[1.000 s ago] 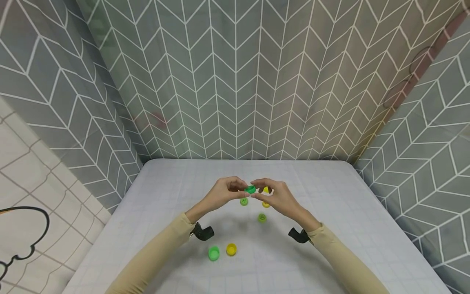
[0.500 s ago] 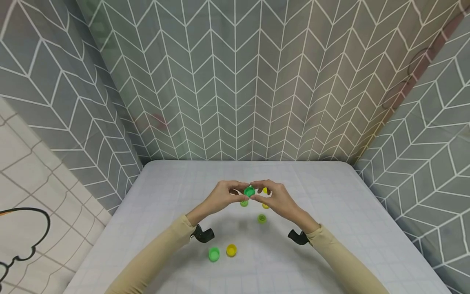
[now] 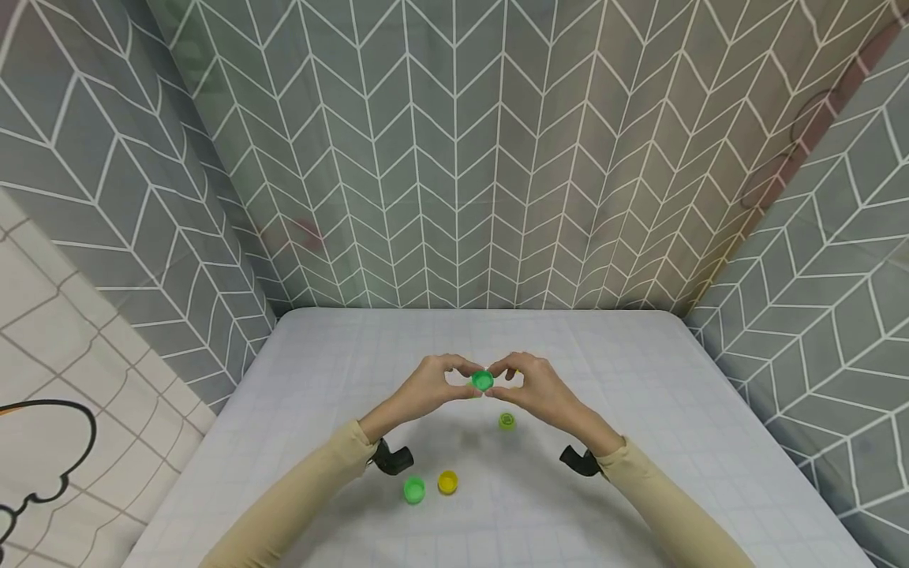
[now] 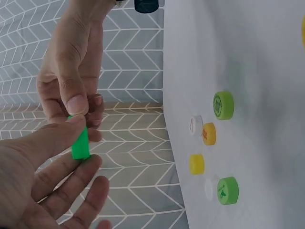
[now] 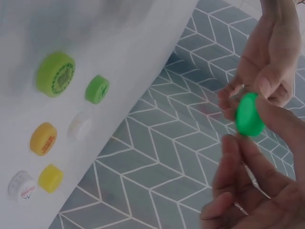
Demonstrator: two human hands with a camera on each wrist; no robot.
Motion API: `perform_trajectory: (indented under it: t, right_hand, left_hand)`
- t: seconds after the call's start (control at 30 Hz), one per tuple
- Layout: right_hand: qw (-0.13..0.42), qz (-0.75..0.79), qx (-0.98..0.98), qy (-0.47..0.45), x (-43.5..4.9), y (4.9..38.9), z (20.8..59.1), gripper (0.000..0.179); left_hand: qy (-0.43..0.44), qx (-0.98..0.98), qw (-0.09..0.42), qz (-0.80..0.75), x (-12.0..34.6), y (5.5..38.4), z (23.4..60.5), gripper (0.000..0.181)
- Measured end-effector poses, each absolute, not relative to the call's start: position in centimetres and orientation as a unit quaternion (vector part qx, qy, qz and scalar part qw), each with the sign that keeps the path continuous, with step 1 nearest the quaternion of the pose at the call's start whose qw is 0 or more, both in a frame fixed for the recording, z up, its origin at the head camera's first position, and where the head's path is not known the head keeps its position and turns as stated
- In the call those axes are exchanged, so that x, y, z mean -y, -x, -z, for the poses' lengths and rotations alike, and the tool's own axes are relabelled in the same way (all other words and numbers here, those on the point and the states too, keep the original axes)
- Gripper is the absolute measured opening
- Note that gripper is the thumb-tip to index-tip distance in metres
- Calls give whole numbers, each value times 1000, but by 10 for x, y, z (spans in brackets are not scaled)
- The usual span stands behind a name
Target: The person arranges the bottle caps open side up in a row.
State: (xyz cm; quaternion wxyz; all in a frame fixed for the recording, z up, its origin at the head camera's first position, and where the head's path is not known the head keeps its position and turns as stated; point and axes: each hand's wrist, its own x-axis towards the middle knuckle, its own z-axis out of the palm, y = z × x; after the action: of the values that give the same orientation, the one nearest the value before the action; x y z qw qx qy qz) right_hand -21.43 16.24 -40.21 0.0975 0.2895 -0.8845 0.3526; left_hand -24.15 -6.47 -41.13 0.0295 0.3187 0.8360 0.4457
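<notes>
A green bottle cap (image 3: 483,381) is held up over the table between both hands, its hollow side facing the head camera. My left hand (image 3: 428,386) pinches it from the left, thumb below and index finger above in the head view. From the right, my right hand (image 3: 538,386) pinches the same cap at its edge. The right wrist view shows the bright green cap (image 5: 249,114) with fingertips of both hands around its rim. Below the hands on the table lies a lime-green cap (image 3: 506,421) with a printed top.
Nearer the person lie a light green cap (image 3: 414,491) and a yellow cap (image 3: 447,483), hollow sides up. Beyond, the left wrist view shows an orange cap (image 4: 209,134), a yellow cap (image 4: 197,164), a green cap (image 4: 228,191) and white caps. Patterned curtains surround the white-covered table (image 3: 341,339).
Both hands have come slightly lower and nearer with the green cap. The cap has turned so its hollow side faces the head camera. The caps on the table have stayed put.
</notes>
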Motion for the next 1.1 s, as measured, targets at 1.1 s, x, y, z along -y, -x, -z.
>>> perform_trajectory:
  t: [1.1]
  right_hand:
    - [-52, -170, 902, -393, -144, 182, 444, 19]
  left_hand:
    - [-359, -868, 179, -292, 53, 200, 464, 26]
